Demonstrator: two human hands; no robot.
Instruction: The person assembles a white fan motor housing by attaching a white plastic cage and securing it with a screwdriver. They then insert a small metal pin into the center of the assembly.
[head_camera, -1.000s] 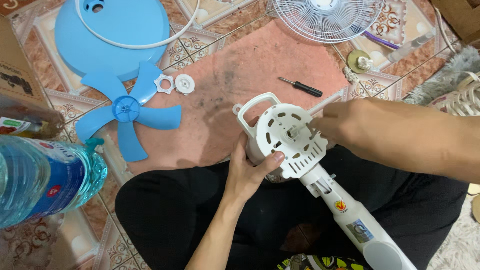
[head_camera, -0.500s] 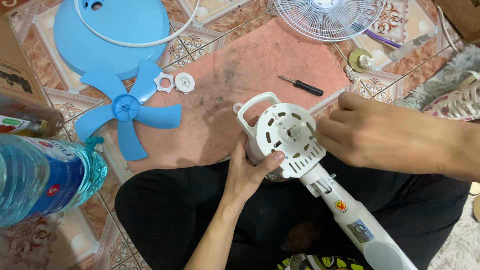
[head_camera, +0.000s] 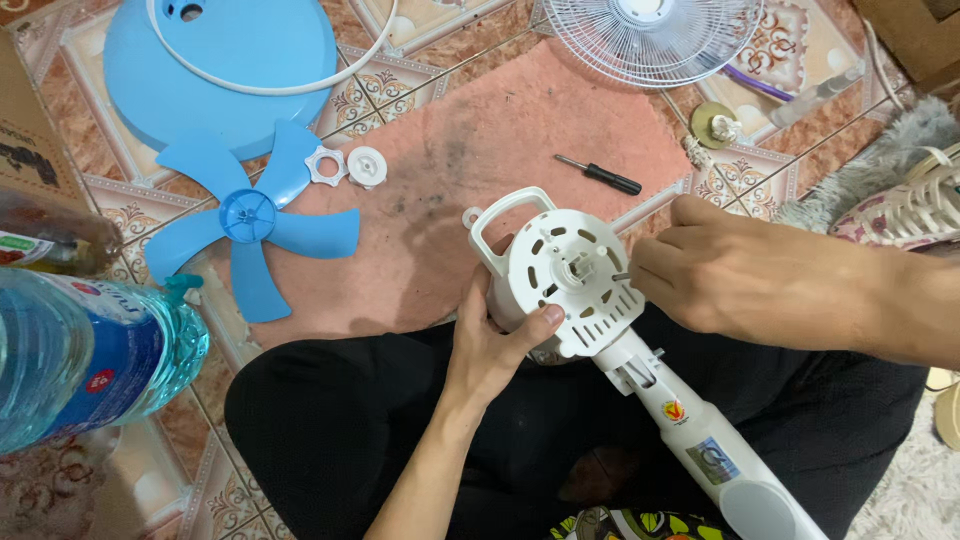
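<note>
The white fan motor housing (head_camera: 575, 280) rests on the person's lap, above the pink mat (head_camera: 480, 170). The left hand (head_camera: 495, 345) wraps its rim, thumb pressed on the face. The right hand (head_camera: 720, 275) is closed, fingers pinching a small metal tool tip against the housing. A blue fan blade (head_camera: 250, 220) and black-handled screwdriver (head_camera: 600, 175) lie well apart.

Even indoor light, soft shadows, sharp focus, blurred near bottle (head_camera: 80, 350)
</note>
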